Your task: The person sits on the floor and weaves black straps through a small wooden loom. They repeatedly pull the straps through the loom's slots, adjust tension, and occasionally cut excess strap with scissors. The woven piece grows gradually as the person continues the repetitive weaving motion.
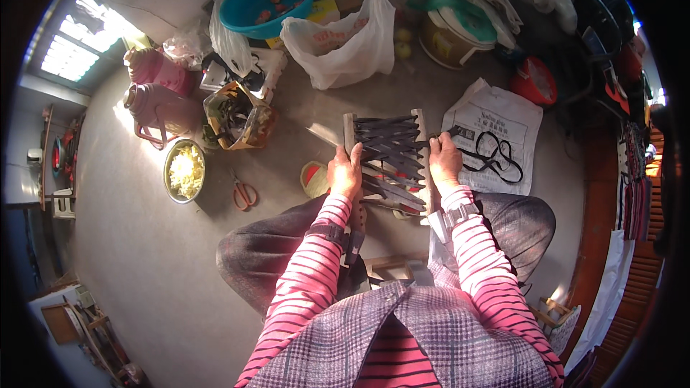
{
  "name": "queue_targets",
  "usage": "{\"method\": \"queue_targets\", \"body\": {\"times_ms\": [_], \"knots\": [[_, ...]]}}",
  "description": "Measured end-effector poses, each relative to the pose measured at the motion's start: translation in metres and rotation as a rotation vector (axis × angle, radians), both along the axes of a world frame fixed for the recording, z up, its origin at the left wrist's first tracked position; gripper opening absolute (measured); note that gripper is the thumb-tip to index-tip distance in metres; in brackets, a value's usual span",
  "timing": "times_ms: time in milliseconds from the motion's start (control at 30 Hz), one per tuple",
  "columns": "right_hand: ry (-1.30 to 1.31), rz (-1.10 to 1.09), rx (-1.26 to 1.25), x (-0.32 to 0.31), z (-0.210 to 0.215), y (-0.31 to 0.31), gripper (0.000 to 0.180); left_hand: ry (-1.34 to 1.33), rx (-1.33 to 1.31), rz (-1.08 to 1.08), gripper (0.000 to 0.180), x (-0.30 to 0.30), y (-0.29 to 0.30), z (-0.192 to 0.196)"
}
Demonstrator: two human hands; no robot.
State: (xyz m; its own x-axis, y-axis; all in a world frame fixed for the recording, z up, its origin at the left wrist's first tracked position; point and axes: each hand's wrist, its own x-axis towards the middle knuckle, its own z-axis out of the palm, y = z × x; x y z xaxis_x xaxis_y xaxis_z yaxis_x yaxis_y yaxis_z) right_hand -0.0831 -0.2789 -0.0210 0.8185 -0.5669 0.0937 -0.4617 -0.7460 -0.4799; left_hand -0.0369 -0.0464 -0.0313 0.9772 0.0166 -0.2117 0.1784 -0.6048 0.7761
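Note:
Between my knees stands a small wooden frame (350,129), like a folding stool, with two side rails. Dark straps (392,151) criss-cross between the rails in a laced web. My left hand (345,172) is closed round the left rail. At the right rail, my right hand (445,161) pinches a black strap (503,156), whose loose end trails in loops over a white printed sack (496,118). Part of the strap inside my right fingers is hidden. The frame's lower part is partly covered by my arms.
Orange-handled scissors (245,195) and a bowl of pale yellow pieces (185,171) are on the floor to the left. Beyond stand a cut-open container (237,118), a pink thermos (162,108), a teal basin (269,3), a white plastic bag (345,54) and a lidded bucket (454,39).

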Motion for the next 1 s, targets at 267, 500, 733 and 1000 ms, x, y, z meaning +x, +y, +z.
{"method": "queue_targets", "body": {"times_ms": [267,500,733,1000], "knots": [[-0.009,-0.098,-0.088,-0.006,-0.013,0.018,0.022,0.01,0.07,-0.03,0.051,0.002,-0.001,-0.001],[-0.006,-0.192,0.045,-0.006,-0.031,0.022,0.026,0.028,0.044,-0.046,0.052,0.002,-0.001,0.001],[0.002,-0.171,0.051,-0.006,-0.022,0.024,0.023,-0.254,0.198,-0.057,0.046,0.004,-0.01,0.014],[-0.041,-0.136,0.031,-0.005,-0.022,0.023,0.022,-0.58,0.454,-0.677,0.08,0.006,-0.043,0.026]]}}
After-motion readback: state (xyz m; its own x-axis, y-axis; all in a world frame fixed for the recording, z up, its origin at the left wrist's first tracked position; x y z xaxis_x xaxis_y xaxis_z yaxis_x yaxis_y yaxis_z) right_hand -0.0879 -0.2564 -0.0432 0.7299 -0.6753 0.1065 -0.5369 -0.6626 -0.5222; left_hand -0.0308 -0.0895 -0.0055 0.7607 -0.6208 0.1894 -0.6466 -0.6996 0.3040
